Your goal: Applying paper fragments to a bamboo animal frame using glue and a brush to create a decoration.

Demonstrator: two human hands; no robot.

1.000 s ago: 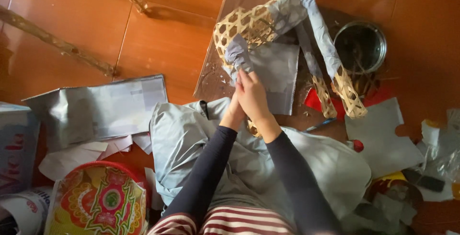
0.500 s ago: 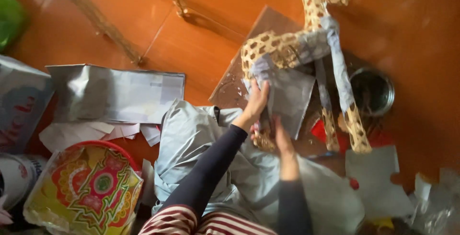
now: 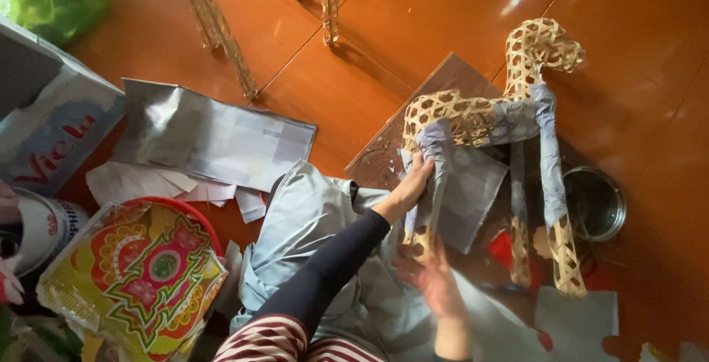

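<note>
Now: hands working on one leg of the woven animal frame

Since half a second ago the view is showing more floor [image 3: 354, 89] at top, and the right hand [image 3: 436, 281] is sitting lower, at the leg's foot. One woven animal frame [image 3: 502, 111] is standing on a dark board [image 3: 436, 92], four legs counted, partly papered grey. Left hand [image 3: 408, 188] is pressing the grey paper strip [image 3: 437, 162] on the near leg, fingers closed around it. Right hand is blurred; cannot tell its grip. One metal bowl [image 3: 597, 203] is sitting beside the frame.
</note>
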